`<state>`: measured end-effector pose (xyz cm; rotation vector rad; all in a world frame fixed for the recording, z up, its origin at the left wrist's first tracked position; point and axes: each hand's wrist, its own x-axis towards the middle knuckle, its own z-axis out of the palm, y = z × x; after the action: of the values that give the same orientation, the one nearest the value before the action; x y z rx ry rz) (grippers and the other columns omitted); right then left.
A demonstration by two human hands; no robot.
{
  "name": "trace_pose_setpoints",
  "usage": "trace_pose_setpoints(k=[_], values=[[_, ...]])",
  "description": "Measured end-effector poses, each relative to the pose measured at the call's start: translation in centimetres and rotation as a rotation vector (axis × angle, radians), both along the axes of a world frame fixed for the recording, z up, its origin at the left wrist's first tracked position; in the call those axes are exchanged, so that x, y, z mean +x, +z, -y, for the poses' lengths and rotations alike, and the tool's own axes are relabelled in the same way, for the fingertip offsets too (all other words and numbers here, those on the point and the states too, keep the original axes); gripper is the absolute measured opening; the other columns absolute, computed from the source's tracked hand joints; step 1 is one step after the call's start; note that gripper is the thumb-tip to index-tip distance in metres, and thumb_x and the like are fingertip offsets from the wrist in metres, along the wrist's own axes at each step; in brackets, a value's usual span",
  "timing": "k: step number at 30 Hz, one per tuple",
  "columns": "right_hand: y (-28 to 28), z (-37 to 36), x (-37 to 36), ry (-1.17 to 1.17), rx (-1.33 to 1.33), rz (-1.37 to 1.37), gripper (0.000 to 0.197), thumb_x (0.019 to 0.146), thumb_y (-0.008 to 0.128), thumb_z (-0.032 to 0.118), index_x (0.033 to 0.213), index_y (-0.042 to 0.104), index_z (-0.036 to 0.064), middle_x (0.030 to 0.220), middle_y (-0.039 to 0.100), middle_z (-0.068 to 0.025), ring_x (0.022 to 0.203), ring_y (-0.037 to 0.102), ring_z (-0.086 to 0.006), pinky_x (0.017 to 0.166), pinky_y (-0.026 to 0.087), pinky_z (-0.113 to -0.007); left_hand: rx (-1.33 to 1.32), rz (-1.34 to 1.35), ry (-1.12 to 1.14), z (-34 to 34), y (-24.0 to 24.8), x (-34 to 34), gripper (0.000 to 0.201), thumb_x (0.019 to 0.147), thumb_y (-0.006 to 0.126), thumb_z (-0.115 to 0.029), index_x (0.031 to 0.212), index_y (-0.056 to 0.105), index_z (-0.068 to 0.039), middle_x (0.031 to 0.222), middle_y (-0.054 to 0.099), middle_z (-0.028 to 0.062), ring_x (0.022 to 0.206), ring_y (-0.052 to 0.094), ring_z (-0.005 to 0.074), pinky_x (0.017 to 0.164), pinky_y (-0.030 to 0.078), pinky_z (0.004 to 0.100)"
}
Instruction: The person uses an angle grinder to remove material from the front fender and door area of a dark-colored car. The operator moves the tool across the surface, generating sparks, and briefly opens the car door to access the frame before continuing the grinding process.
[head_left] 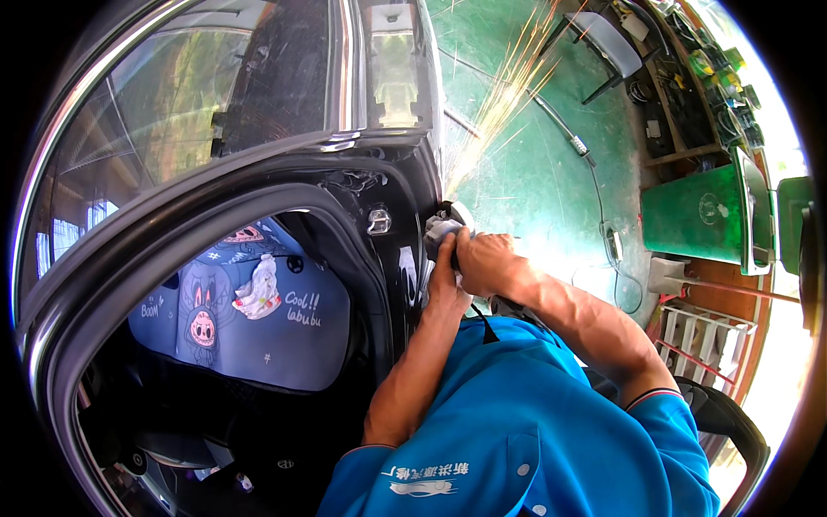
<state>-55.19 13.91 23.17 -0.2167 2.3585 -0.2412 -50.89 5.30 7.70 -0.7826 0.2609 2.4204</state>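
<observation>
Fingers (466, 243) of both hands (446, 280) (493, 263) wrapped round grinder (441, 227), thin sparks (504, 95), glossy black bodywork (412, 171)

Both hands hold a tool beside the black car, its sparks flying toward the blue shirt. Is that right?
No: the head view shows sparks flying away from the shirt. Left hand and right hand do hold the tool beside the black car.

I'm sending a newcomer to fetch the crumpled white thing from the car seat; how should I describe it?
Start at the black car on the left and look through its opening to the blue seat. On it, just right of the printed pink-faced cartoon figure, lies a crumpled white bag or wrapper. Unlike the flat prints around it, this is loose and wrinkled.
</observation>
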Motion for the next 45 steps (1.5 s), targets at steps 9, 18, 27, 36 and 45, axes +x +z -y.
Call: trace_pose_setpoints(k=[9, 18, 27, 36, 45], values=[[0.6, 0.1, -0.3, 0.019, 0.035, 0.016, 0.060, 0.076, 0.065, 0.013, 0.125, 0.046, -0.0165, 0.100, 0.070, -0.0284, 0.096, 0.071, -0.0414, 0.082, 0.055, -0.050, 0.022, -0.042, 0.023, 0.3, 1.3, -0.3, 0.034, 0.102, 0.059, -0.035, 0.126, 0.062, -0.012, 0.119, 0.067, 0.0046, 0.111, 0.063, 0.0188, 0.096, 0.051, 0.0342], [0.4, 0.2, -0.3, 0.028, 0.063, 0.021, 0.058, 0.077, 0.065, 0.014, 0.124, 0.047, -0.0155, 0.100, 0.071, -0.0279, 0.097, 0.071, -0.0393, 0.083, 0.056, -0.048, -0.120, -0.175, 0.025, 0.1, 1.6, 0.1, 0.032, 0.102, 0.058, -0.035, 0.124, 0.063, -0.013, 0.118, 0.068, 0.0043, 0.111, 0.063, 0.0187, 0.095, 0.051, 0.0346], [-0.3, -0.8, 2.6, -0.009, 0.010, -0.220, 0.061, 0.078, 0.065, 0.016, 0.124, 0.045, -0.0171, 0.099, 0.070, -0.0298, 0.093, 0.071, -0.0437, 0.081, 0.055, -0.051, -0.209, -0.128, -0.021, 0.2, 2.0, 1.0, 0.042, 0.097, 0.068, -0.037, 0.129, 0.062, -0.012, 0.122, 0.067, 0.0056, 0.111, 0.065, 0.0199, 0.093, 0.053, 0.0346], [0.0, -1.0, 2.9, -0.017, -0.008, -0.032, 0.067, 0.084, 0.060, 0.018, 0.133, 0.039, -0.0215, 0.105, 0.069, -0.0301, 0.097, 0.071, -0.0400, 0.085, 0.056, -0.046, 0.126, 0.144, 0.005, 1.3, 1.2, 2.0, 0.069, 0.091, 0.068, -0.002, 0.152, 0.035, -0.001, 0.147, 0.050, 0.0169, 0.138, 0.046, 0.0229, 0.115, 0.035, 0.0351], [-2.0, -0.9, 2.6, -0.041, -0.079, -0.107, 0.073, 0.081, 0.061, 0.020, 0.136, 0.036, -0.0201, 0.098, 0.069, -0.0332, 0.091, 0.070, -0.0454, 0.081, 0.055, -0.052, 0.017, -0.058, -0.037, 1.7, -0.5, 1.8, 0.050, 0.104, 0.050, -0.012, 0.151, 0.035, -0.004, 0.148, 0.049, 0.0123, 0.134, 0.048, 0.0220, 0.113, 0.037, 0.0341]])
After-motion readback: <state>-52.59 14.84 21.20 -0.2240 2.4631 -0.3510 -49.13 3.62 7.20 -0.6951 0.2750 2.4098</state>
